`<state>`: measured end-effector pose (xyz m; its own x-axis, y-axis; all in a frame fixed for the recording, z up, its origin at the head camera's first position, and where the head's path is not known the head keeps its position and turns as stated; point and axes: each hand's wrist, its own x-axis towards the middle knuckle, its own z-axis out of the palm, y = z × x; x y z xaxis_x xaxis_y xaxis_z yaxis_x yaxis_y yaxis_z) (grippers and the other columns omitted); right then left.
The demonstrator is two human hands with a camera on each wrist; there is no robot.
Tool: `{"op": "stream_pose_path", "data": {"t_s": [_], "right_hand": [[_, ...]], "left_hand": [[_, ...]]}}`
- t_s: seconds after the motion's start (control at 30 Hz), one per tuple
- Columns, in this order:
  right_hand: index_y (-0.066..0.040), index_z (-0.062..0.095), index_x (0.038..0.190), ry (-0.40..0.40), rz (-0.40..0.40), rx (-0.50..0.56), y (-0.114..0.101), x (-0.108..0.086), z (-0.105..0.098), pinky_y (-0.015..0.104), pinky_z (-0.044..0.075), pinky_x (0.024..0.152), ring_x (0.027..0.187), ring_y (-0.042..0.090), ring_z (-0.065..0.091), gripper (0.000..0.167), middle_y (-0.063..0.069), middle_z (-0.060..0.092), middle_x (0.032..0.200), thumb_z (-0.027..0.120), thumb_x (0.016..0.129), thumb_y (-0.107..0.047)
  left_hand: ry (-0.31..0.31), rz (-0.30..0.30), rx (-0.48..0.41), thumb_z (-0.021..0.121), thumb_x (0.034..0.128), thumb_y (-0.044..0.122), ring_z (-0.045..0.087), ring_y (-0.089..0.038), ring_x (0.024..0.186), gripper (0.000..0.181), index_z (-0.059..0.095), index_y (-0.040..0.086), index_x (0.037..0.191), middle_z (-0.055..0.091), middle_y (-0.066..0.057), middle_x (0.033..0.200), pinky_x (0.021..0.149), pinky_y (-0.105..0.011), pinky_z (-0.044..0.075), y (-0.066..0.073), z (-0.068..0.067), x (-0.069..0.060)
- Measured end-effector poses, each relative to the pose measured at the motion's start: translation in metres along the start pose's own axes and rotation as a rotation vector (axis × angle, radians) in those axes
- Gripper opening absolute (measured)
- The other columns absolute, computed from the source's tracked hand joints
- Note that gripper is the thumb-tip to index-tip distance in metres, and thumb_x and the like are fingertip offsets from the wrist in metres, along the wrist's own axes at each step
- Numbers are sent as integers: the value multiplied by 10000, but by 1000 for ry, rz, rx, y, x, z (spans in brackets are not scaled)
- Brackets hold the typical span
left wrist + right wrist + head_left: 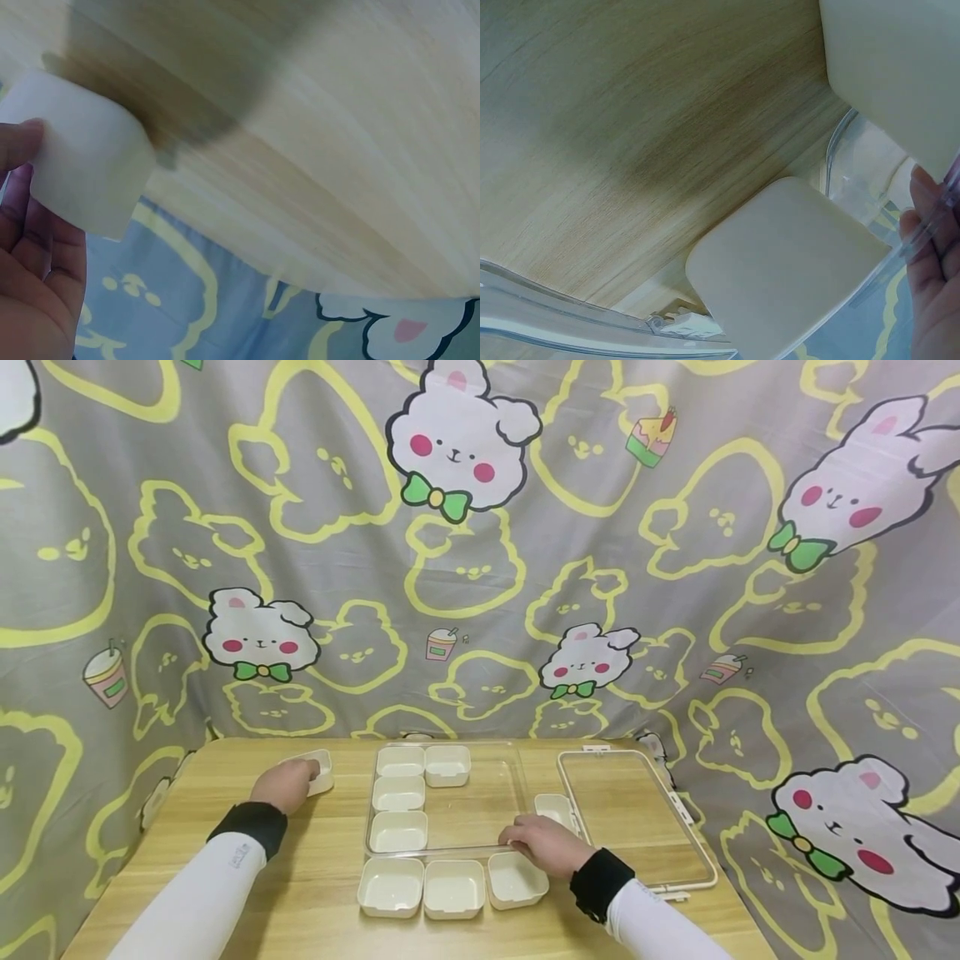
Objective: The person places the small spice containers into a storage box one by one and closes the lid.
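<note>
At the back left of the table my left hand (283,787) holds a small white box (322,772) by its wall. In the left wrist view the thumb lies on one side of that white box (94,154) and the fingers on the other. My right hand (551,843) is at the front right corner of a large clear container (480,802), its fingers gripping the rim. The right wrist view shows those fingers (926,214) at the clear wall; the thumb is hidden there. Several white boxes (399,793) stand inside the container, along its left side and back.
Three white boxes (453,889) stand in a row along the container's front. Another white box (553,810) sits between the container and a clear lid (637,818) with a white frame and clips. A patterned curtain (480,635) hangs behind and beside the wooden table (315,877).
</note>
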<state>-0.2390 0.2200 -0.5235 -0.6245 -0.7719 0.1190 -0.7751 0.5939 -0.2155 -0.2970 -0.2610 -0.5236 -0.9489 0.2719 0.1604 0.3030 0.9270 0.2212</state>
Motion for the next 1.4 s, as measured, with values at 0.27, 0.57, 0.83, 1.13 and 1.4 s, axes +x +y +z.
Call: {"op": "stream_pose_path", "data": {"t_s": [0.27,0.57,0.83,1.13,1.4], "right_hand": [[-186,712,1088,-5,0,4,1,1,0,231,498,795,869,62,592,165,-85,612,921,610,991,-98],[-177,710,1073,33,-47,-16,5,0,3,243,505,778,855,75,598,176,-75,614,911,633,969,-58],[-192,709,1082,14,-21,-8,5,0,5,236,497,787,860,65,590,173,-88,605,913,620,980,-83],[-182,709,1071,20,-33,11,2,0,3,247,505,785,863,73,597,173,-83,609,907,624,975,-66],[-191,711,1074,16,-22,3,3,0,3,238,499,774,851,66,590,177,-88,604,902,630,972,-70]], "left_hand": [[-33,15,-14,589,845,-99,458,-177,637,183,584,80,806,539,-5,716,595,-369,433,2,-11,2],[22,70,-5,634,852,-82,456,-163,630,179,583,87,819,537,13,710,591,-362,433,23,-29,10],[42,136,18,643,831,-90,535,-159,660,181,593,85,828,597,4,739,637,-399,501,50,-46,16],[84,235,22,635,797,-116,622,-191,712,191,612,72,824,645,-21,767,675,-402,542,77,-52,20],[100,305,-5,677,787,-120,639,-203,739,203,640,71,847,659,-30,790,688,-387,548,108,-49,28]]}}
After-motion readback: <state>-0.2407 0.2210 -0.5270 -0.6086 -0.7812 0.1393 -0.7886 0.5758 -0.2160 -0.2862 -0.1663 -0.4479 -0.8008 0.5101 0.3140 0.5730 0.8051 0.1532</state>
